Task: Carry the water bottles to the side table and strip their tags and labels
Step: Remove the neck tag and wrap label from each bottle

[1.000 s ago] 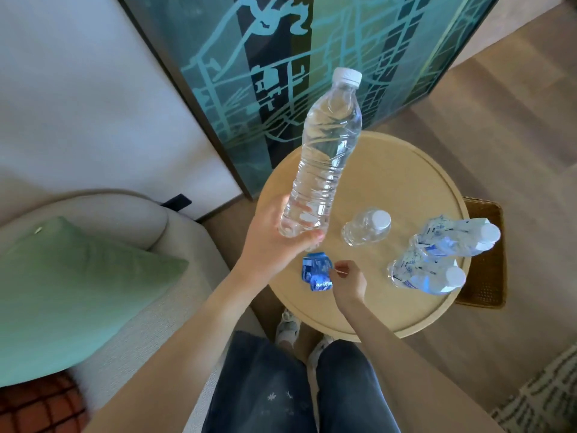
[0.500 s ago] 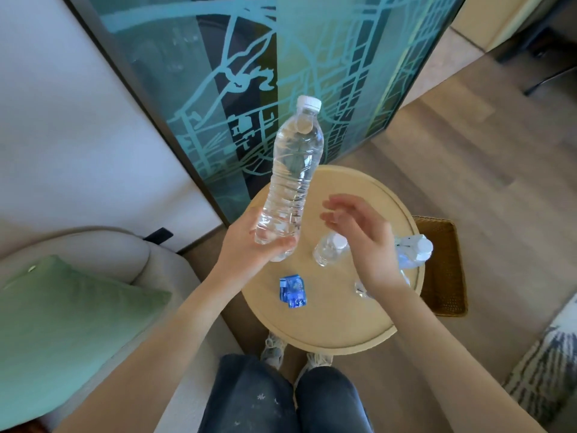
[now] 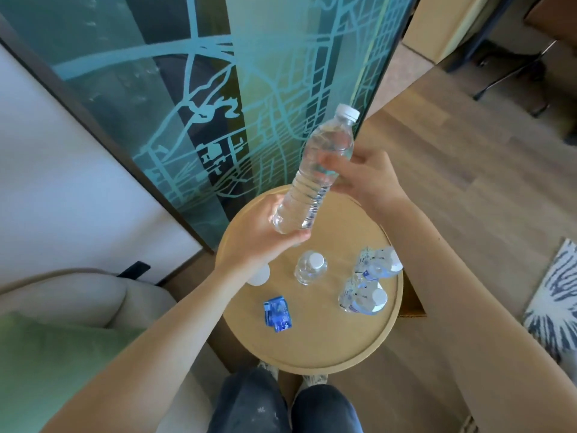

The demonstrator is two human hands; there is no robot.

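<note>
My left hand (image 3: 262,234) grips the base of a clear, label-free water bottle (image 3: 315,173), tilted with its white cap up and to the right above the round wooden side table (image 3: 327,348). My right hand (image 3: 363,179) reaches the bottle's upper half, its fingers curling behind the plastic. On the table stand a bare bottle (image 3: 310,267) and two bottles with blue-and-white labels (image 3: 376,264) (image 3: 363,300). A crumpled blue label (image 3: 278,314) lies near the table's left side. A white cap (image 3: 259,275) peeks out under my left wrist.
A large framed map picture (image 3: 218,104) leans on the wall behind the table. A beige sofa with a green cushion (image 3: 37,364) is at the left. A woven basket (image 3: 412,304) sits behind the table's right edge, a patterned rug (image 3: 552,304) further right.
My right hand left the blue label on the table, rose and came onto the upper part of the held bottle. The bottle has tilted further right.
</note>
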